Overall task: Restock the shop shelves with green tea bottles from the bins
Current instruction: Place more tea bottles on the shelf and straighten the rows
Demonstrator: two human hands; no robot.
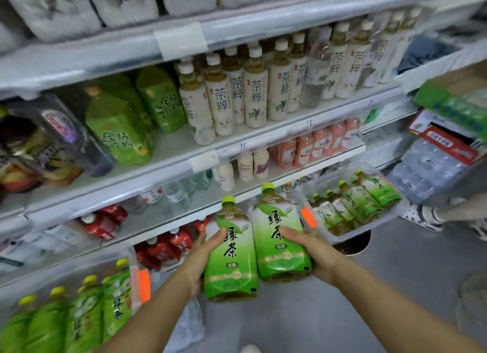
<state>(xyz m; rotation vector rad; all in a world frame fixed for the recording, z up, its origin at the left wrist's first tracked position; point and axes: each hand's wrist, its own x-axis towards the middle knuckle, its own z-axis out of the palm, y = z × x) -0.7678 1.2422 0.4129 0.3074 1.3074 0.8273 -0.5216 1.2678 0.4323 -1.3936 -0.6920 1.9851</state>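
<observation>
Gripping a green tea bottle (232, 260) in the head view, the left hand (193, 263) is curling its fingers (215, 237) round the bottle's left side, thumb lying across the label. The right hand (319, 258) is holding a second green tea bottle (279, 247) likewise, its fingers (290, 233) wrapping the right side. Both bottles are standing side by side between the two sets of fingers, caps pointing up toward the shelves (276, 135). Just right of the right fingers a clear bin (340, 237) is carrying more bottles; a second bin (135, 271) is sitting below-left of the left fingers.
</observation>
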